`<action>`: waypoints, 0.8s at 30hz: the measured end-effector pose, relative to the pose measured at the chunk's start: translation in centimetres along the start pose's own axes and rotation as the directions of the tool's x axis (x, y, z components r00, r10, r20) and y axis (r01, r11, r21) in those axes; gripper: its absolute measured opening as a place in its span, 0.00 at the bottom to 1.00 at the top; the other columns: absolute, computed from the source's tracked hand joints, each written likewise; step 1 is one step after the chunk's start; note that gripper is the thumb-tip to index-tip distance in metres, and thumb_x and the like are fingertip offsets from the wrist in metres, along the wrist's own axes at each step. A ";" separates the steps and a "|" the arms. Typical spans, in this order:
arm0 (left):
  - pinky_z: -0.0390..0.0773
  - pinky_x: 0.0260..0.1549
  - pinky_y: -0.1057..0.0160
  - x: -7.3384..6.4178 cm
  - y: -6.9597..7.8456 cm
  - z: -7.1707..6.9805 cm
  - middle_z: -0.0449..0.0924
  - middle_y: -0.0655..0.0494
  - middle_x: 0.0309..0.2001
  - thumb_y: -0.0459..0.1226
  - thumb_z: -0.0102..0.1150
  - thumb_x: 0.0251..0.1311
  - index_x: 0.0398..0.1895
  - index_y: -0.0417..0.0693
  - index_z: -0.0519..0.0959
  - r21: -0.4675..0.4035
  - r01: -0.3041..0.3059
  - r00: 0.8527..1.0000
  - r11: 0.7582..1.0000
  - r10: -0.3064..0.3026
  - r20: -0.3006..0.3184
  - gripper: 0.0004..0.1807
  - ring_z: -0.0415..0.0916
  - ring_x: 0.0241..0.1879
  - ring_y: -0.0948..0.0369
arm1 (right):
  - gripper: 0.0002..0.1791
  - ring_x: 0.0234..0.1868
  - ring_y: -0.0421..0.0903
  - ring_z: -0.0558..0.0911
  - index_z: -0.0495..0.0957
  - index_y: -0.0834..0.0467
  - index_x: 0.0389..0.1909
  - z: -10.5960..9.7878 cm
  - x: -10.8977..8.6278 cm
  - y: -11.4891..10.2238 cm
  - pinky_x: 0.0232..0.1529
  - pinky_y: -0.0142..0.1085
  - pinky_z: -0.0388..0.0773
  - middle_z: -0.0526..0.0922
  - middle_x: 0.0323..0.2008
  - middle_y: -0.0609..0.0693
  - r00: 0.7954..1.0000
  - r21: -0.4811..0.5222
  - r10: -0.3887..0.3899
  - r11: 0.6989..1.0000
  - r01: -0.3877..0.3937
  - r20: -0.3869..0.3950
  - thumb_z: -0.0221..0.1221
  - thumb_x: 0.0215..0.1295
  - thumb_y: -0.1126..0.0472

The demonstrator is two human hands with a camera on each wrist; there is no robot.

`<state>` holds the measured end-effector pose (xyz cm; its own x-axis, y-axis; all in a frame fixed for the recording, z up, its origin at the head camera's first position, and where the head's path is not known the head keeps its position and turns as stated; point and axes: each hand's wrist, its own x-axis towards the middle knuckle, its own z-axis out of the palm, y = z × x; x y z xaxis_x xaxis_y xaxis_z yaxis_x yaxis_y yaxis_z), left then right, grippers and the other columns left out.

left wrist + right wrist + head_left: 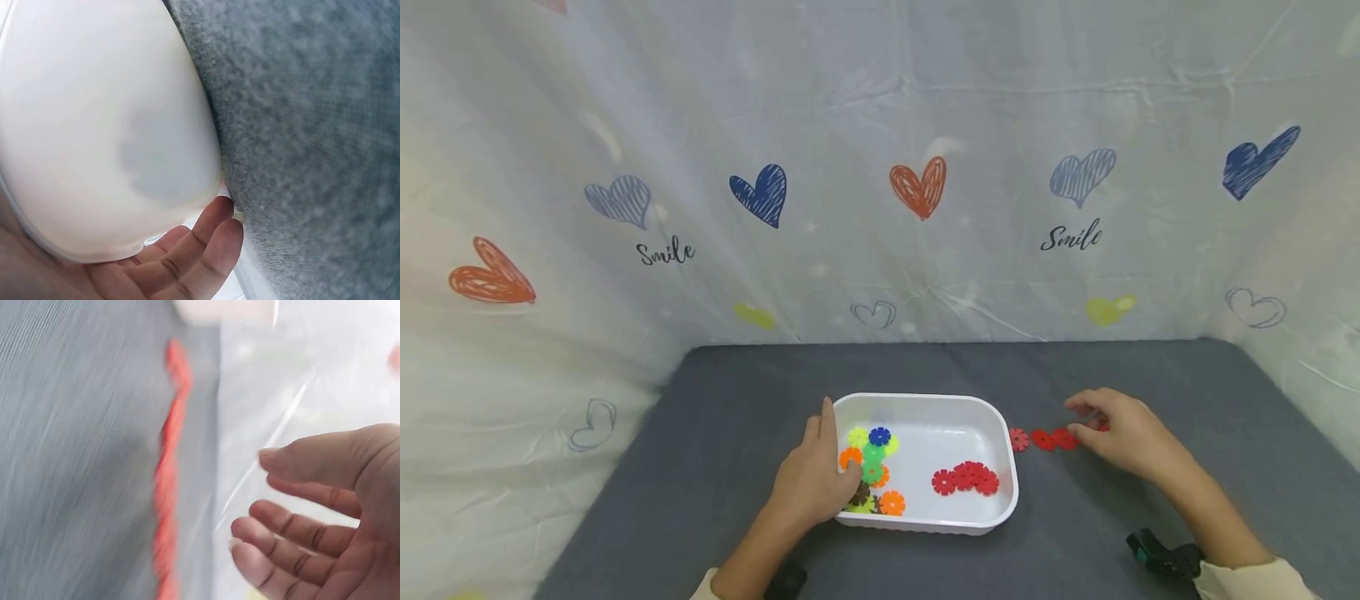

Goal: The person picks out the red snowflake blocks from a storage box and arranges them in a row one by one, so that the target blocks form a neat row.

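The left hand [815, 477] rests against the 9 o'clock rim of the white tray [992, 417] on the grey desk [730, 417], fingers straight. The right hand [1122, 437], fingers relaxed and holding nothing, sits just beside a row of red discs [1042, 439] at the tray's 3 o'clock.

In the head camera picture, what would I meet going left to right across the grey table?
Left hand on the tray's left wall → mixed coloured discs in the white tray → red discs in the tray → row of red discs on the cloth → right hand.
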<state>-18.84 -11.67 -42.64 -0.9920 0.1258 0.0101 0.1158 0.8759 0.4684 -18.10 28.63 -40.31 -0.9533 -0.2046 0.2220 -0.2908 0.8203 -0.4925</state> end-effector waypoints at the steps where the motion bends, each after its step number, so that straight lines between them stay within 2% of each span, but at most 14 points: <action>1: 0.67 0.17 0.59 0.0 0.0 -0.1 0.63 0.38 0.67 0.41 0.61 0.53 0.79 0.37 0.46 0.001 -0.002 1.000 1.000 0.002 -0.003 0.53 0.69 0.23 0.56 | 0.16 0.33 0.44 0.80 0.84 0.63 0.45 0.2 0.1 -1.0 0.31 0.42 0.78 0.83 0.39 0.52 0.998 0.000 -0.065 0.998 0.065 -0.027 0.71 0.55 0.67; 3: 0.67 0.17 0.59 0.1 0.0 -0.1 0.63 0.38 0.67 0.41 0.60 0.53 0.79 0.36 0.46 0.006 -0.009 1.000 1.000 0.009 -0.006 0.52 0.69 0.23 0.56 | 0.14 0.32 0.40 0.80 0.85 0.59 0.42 0.7 0.4 -3.0 0.32 0.40 0.79 0.83 0.37 0.46 0.980 -0.017 -0.187 0.982 0.187 -0.060 0.72 0.53 0.68; 5: 0.67 0.17 0.59 0.1 -0.1 -0.1 0.63 0.38 0.67 0.41 0.59 0.54 0.79 0.36 0.46 0.007 -0.015 1.000 1.000 0.015 -0.008 0.52 0.69 0.22 0.56 | 0.14 0.31 0.38 0.79 0.85 0.57 0.40 1.3 0.6 -5.1 0.32 0.37 0.79 0.81 0.35 0.43 0.957 -0.026 -0.286 0.958 0.285 -0.045 0.72 0.52 0.69; 8: 0.67 0.17 0.59 0.1 -0.1 -0.1 0.63 0.38 0.67 0.42 0.59 0.54 0.79 0.35 0.46 0.012 -0.017 1.000 1.000 0.017 -0.008 0.52 0.69 0.22 0.56 | 0.14 0.33 0.38 0.78 0.86 0.53 0.40 2.2 1.0 -8.0 0.34 0.35 0.79 0.81 0.36 0.41 0.927 -0.023 -0.368 0.929 0.370 0.079 0.72 0.52 0.67; 10: 0.67 0.17 0.59 0.1 -0.1 -0.1 0.63 0.38 0.67 0.42 0.59 0.54 0.79 0.35 0.46 0.007 -0.017 1.000 1.000 0.017 -0.006 0.51 0.69 0.22 0.56 | 0.13 0.35 0.39 0.78 0.86 0.53 0.40 3.1 1.1 -9.5 0.37 0.34 0.79 0.81 0.37 0.42 0.895 -0.005 -0.414 0.908 0.420 0.165 0.73 0.53 0.66; 12: 0.67 0.18 0.59 0.0 -0.1 0.0 0.63 0.38 0.67 0.42 0.59 0.55 0.79 0.35 0.46 0.006 -0.014 1.000 1.000 0.014 0.000 0.51 0.69 0.23 0.56 | 0.13 0.38 0.39 0.79 0.86 0.52 0.41 4.2 1.4 -10.5 0.41 0.34 0.79 0.82 0.39 0.41 0.847 0.012 -0.476 0.873 0.487 0.236 0.72 0.54 0.65; 16: 0.68 0.19 0.59 0.0 -0.1 0.0 0.63 0.38 0.67 0.42 0.60 0.55 0.79 0.35 0.46 0.003 -0.019 1.000 1.000 0.019 0.009 0.51 0.70 0.25 0.56 | 0.14 0.48 0.40 0.80 0.88 0.52 0.42 6.5 1.9 -11.1 0.51 0.34 0.76 0.84 0.46 0.44 0.720 0.054 -0.600 0.780 0.624 0.349 0.70 0.54 0.68; 18: 0.69 0.20 0.58 0.0 -0.1 0.0 0.63 0.38 0.67 0.42 0.60 0.55 0.79 0.35 0.46 0.003 -0.023 1.000 1.000 0.023 0.011 0.51 0.70 0.25 0.55 | 0.15 0.52 0.40 0.80 0.88 0.52 0.41 7.1 2.2 -11.0 0.54 0.35 0.75 0.84 0.48 0.45 0.669 0.061 -0.630 0.745 0.665 0.394 0.69 0.53 0.69; 20: 0.69 0.21 0.58 0.0 -0.1 0.0 0.64 0.38 0.67 0.42 0.60 0.54 0.79 0.35 0.47 0.005 -0.027 1.000 1.000 0.027 0.007 0.52 0.71 0.26 0.55 | 0.15 0.54 0.40 0.80 0.89 0.50 0.40 7.3 2.5 -10.9 0.54 0.35 0.74 0.84 0.50 0.45 0.643 0.060 -0.627 0.735 0.676 0.440 0.70 0.52 0.69; 21: 0.69 0.21 0.59 -0.1 -0.1 0.0 0.64 0.38 0.67 0.42 0.60 0.54 0.79 0.35 0.47 0.006 -0.026 1.000 1.000 0.026 0.006 0.51 0.71 0.26 0.55 | 0.14 0.54 0.40 0.80 0.89 0.49 0.37 7.3 2.6 -10.9 0.54 0.35 0.74 0.84 0.50 0.45 0.637 0.055 -0.619 0.735 0.675 0.459 0.70 0.52 0.69; 22: 0.69 0.20 0.58 -0.1 -0.1 0.0 0.64 0.38 0.66 0.42 0.60 0.54 0.79 0.35 0.47 0.007 -0.028 1.000 1.000 0.028 0.002 0.51 0.71 0.26 0.55 | 0.14 0.53 0.40 0.80 0.88 0.48 0.36 7.3 2.7 -10.9 0.53 0.34 0.75 0.84 0.50 0.44 0.633 0.046 -0.612 0.735 0.676 0.474 0.69 0.51 0.69; 24: 0.69 0.21 0.58 -0.1 -0.1 0.0 0.65 0.38 0.66 0.42 0.61 0.54 0.79 0.35 0.47 0.010 -0.028 1.000 1.000 0.028 -0.002 0.51 0.71 0.26 0.55 | 0.15 0.51 0.40 0.80 0.88 0.47 0.35 7.2 2.8 -10.8 0.50 0.33 0.75 0.84 0.48 0.43 0.637 0.024 -0.590 0.743 0.669 0.496 0.69 0.50 0.69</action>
<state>-18.79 -11.77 -42.69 -0.9885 0.1493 0.0248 0.1439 0.8767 0.4590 -18.19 15.34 -40.39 -0.4766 -0.8790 0.0149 -0.8557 0.4599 -0.2373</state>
